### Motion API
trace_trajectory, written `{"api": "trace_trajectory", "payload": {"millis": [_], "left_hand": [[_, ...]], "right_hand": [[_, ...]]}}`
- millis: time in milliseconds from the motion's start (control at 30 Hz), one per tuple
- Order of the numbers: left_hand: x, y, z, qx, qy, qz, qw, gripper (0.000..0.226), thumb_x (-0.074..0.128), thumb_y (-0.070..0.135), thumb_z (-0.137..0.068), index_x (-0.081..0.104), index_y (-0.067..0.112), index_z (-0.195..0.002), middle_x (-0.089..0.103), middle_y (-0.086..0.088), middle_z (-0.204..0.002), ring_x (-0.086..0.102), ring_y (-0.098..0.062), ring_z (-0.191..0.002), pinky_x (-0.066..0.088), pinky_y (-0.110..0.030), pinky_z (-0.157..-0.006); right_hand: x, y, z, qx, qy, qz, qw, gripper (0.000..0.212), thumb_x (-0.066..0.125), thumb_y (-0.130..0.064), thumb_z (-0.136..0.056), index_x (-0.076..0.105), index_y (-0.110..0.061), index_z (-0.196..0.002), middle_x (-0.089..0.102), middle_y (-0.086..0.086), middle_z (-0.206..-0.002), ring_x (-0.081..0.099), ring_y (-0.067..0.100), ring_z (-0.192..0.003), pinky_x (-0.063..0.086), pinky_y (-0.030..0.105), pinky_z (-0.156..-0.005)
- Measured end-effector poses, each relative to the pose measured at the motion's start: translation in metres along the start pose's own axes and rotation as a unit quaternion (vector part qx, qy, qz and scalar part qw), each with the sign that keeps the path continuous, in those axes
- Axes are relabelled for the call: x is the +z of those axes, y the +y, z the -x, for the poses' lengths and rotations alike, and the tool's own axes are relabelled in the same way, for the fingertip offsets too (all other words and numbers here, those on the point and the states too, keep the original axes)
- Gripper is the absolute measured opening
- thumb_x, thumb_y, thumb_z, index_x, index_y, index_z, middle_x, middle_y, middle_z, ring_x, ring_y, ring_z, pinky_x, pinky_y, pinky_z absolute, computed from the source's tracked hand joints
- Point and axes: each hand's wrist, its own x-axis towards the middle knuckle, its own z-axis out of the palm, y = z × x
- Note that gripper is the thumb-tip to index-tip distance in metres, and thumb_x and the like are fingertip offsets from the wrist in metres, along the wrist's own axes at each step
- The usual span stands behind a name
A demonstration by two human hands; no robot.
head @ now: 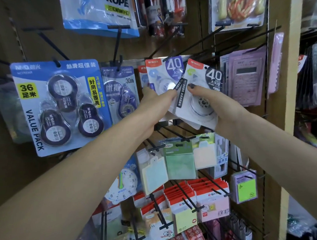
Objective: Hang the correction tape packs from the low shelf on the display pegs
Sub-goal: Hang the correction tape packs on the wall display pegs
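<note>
Correction tape packs are up at the middle row of the display, one in each hand, both raised in front of the pegs. Nearest, the right hand [225, 112] grasps the right pack [198, 92] by its lower half, thumb pressed on the front over the clear blister; the card tilts, its top leaning right and its long axis running up toward the punched hole at the upper edge. Just left of it, the left hand [153, 111] pinches the left pack [165, 77], which stands more upright and overlaps the right one's left edge. Beyond both, black pegs [201, 42] jut out from the board toward the viewer. I judge the right pack's hole sits just below and in front of a peg tip, so it must rise and level before sliding on.
</note>
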Motion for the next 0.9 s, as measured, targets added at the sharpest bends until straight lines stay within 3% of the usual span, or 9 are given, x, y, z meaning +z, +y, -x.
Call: {"api": "trace_trajectory", "payload": {"millis": [67,133,267,367,467,600,700,767,900], "left_hand": [[-0.002,-0.006,-0.005,-0.023,-0.009,-0.001,1.000,0.076,0.067,0.044,-0.087,0.030,0.023,-0.150,0.069,-0.001,-0.125,0.074,-0.022,-0.106,0.062,-0.046,-0.095],[-0.005,-0.011,-0.010,-0.042,-0.024,-0.008,0.999,0.069,0.060,0.045,-0.095,0.028,0.025,-0.153,0.070,-0.001,-0.126,0.073,-0.020,-0.105,0.062,-0.040,-0.087],[-0.009,-0.016,-0.015,-0.057,-0.038,0.000,0.998,0.078,0.058,0.045,-0.094,0.018,0.040,-0.162,0.061,0.001,-0.145,0.067,-0.021,-0.120,0.052,-0.044,-0.109],[-0.011,-0.016,-0.013,-0.063,-0.063,-0.002,0.996,0.073,0.061,0.044,-0.091,0.036,0.026,-0.157,0.063,-0.002,-0.146,0.066,-0.020,-0.124,0.050,-0.038,-0.110],[-0.012,-0.008,-0.007,-0.054,-0.047,-0.022,0.997,0.057,0.065,0.039,-0.090,0.056,0.016,-0.141,0.070,-0.002,-0.135,0.069,-0.020,-0.119,0.051,-0.035,-0.110],[-0.008,-0.006,-0.005,-0.041,-0.045,-0.043,0.997,0.077,0.070,0.045,-0.069,0.056,0.016,-0.139,0.065,-0.001,-0.134,0.065,-0.024,-0.122,0.050,-0.043,-0.112],[-0.005,-0.004,-0.001,-0.031,-0.062,-0.040,0.997,0.044,0.071,0.037,-0.088,0.061,0.017,-0.126,0.070,-0.005,-0.127,0.069,-0.022,-0.114,0.056,-0.038,-0.105],[-0.007,-0.003,-0.001,-0.028,-0.054,-0.036,0.998,0.031,0.066,0.034,-0.097,0.062,0.017,-0.124,0.074,-0.005,-0.120,0.072,-0.020,-0.106,0.060,-0.033,-0.094],[-0.010,0.000,0.002,-0.020,-0.057,-0.035,0.998,0.052,0.070,0.053,-0.086,0.068,0.020,-0.127,0.076,-0.004,-0.121,0.073,-0.021,-0.109,0.062,-0.038,-0.096]], "right_hand": [[0.004,0.009,-0.007,0.009,-0.102,-0.025,0.994,0.040,0.059,-0.015,-0.104,0.058,0.003,-0.139,0.060,0.023,-0.145,0.058,0.034,-0.135,0.044,0.041,-0.117],[0.002,0.019,-0.014,-0.004,-0.088,-0.028,0.996,0.043,0.079,-0.025,-0.089,0.070,-0.011,-0.129,0.077,0.012,-0.122,0.073,0.030,-0.114,0.057,0.045,-0.102],[0.017,0.020,-0.028,0.011,-0.076,-0.001,0.997,0.048,0.086,-0.032,-0.080,0.072,-0.019,-0.124,0.078,0.008,-0.116,0.075,0.030,-0.108,0.058,0.051,-0.100],[0.025,0.020,-0.033,0.021,-0.071,0.030,0.997,0.047,0.084,-0.035,-0.083,0.070,-0.018,-0.125,0.077,0.009,-0.117,0.075,0.029,-0.107,0.060,0.047,-0.098],[0.024,0.018,-0.031,0.030,-0.051,0.055,0.997,0.040,0.084,-0.036,-0.083,0.070,-0.019,-0.117,0.075,0.006,-0.107,0.074,0.021,-0.090,0.063,0.034,-0.075],[0.013,0.022,-0.032,0.011,-0.041,0.055,0.998,0.039,0.085,-0.035,-0.081,0.070,-0.020,-0.113,0.073,0.000,-0.094,0.070,0.013,-0.075,0.053,0.017,-0.046],[0.000,0.029,-0.032,-0.006,-0.048,0.040,0.998,0.052,0.093,-0.035,-0.070,0.075,-0.017,-0.116,0.080,0.005,-0.108,0.079,0.022,-0.091,0.066,0.032,-0.074],[-0.010,0.032,-0.029,-0.021,-0.072,0.020,0.997,0.056,0.092,-0.031,-0.072,0.074,-0.015,-0.123,0.080,0.008,-0.114,0.078,0.027,-0.102,0.062,0.046,-0.093],[-0.031,0.033,-0.011,-0.032,-0.130,-0.003,0.991,0.045,0.080,-0.025,-0.088,0.070,-0.014,-0.130,0.077,0.009,-0.121,0.075,0.028,-0.111,0.063,0.040,-0.089]]}}
